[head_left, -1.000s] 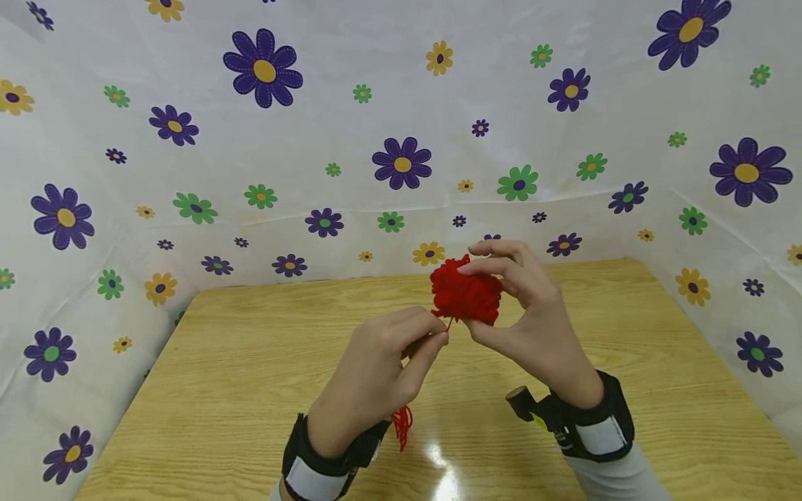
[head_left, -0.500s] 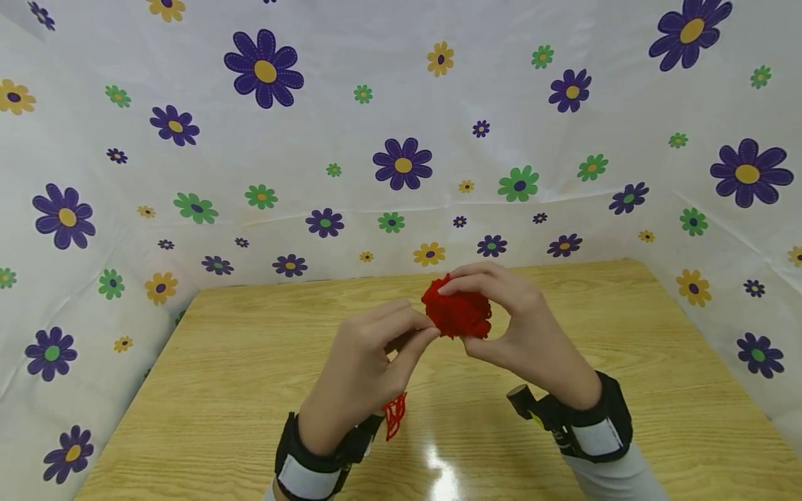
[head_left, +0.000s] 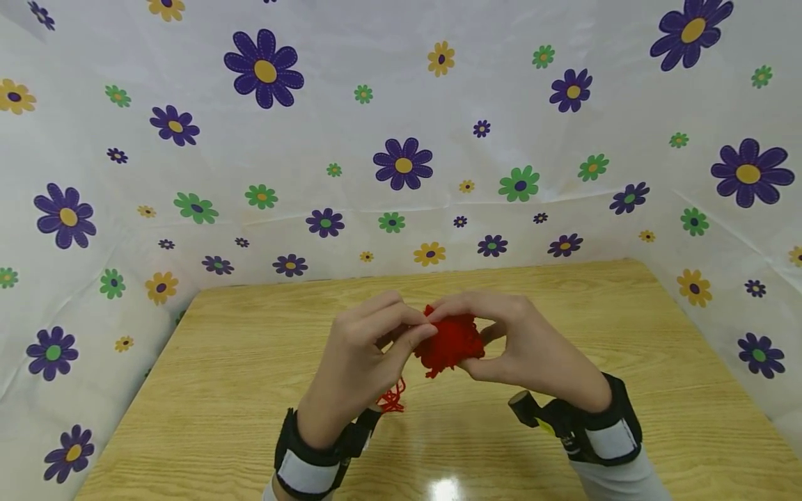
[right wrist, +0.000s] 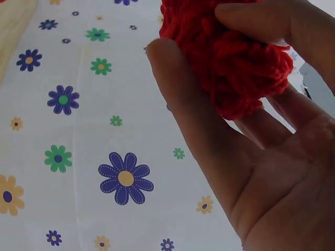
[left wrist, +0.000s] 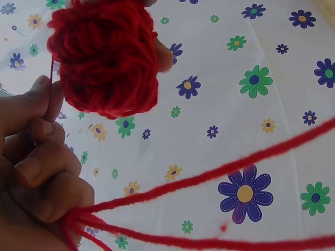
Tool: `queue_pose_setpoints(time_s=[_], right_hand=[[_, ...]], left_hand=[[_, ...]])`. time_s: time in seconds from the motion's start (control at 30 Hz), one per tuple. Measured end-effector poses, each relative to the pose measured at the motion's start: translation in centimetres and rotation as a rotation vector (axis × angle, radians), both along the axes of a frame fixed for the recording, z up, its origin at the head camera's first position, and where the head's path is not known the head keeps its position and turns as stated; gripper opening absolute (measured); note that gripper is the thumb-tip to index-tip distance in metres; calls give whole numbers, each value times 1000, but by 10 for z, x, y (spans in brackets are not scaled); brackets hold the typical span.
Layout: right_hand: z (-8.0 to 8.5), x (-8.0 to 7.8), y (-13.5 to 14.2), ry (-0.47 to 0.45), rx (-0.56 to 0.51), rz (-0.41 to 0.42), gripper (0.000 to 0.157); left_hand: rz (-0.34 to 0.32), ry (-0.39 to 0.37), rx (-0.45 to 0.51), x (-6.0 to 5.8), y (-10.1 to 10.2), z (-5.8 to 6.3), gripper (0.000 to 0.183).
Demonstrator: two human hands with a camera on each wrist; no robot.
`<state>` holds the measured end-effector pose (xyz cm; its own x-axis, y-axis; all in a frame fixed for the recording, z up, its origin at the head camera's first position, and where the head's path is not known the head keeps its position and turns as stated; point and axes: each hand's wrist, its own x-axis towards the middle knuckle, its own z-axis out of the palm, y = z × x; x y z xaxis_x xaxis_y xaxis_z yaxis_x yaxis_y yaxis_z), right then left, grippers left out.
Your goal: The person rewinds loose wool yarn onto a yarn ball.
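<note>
My right hand (head_left: 523,341) holds a lumpy ball of red yarn (head_left: 452,342) above the table, thumb below and fingers over the top. In the right wrist view, the fingers and thumb (right wrist: 183,94) spread around its thick loops. At its left side my left hand (head_left: 366,348) pinches between thumb and forefinger a thin strand (left wrist: 51,73), which runs up to the ball in the left wrist view. The lower curled fingers of that hand hold loose red yarn strands (left wrist: 209,170), which trail away to the right there and hang beneath the hand in the head view.
A wooden table (head_left: 250,390) lies beneath both hands. White cloth (head_left: 301,139) with a flower print stands behind it and along both sides. Each wrist wears a black strap (head_left: 313,449) with a small camera.
The right hand has brought the yarn ball down and slightly left, turning it. The left hand has kept its pinch at the ball's edge, rising slightly and shifting left; the hanging strands have swung upward.
</note>
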<state>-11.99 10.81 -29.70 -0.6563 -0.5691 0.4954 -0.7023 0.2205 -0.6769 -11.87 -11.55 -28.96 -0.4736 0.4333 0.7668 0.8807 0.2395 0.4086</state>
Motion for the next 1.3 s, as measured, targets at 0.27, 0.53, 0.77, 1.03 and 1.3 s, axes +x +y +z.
queue_pose_setpoints(time_s=[0.27,0.53,0.77,1.03,1.3], right_hand=[[1,1,3,-37,-25,72,58],[3,2,6,-98,-93,147,53],[5,4,6,-138,-112,186,57],[6,8,10,-154,-161,254,55],[6,8,12,-152,-226,318,56]], left_hand=[[-43,1,44,-1,0,0,5],[-72,-18,118,-3,-2,-1,14],[-76,-24,124,-4,-3,-1,15],[-73,-12,113,-4,-2,1,16],[-85,-22,96,-4,0,1,6]])
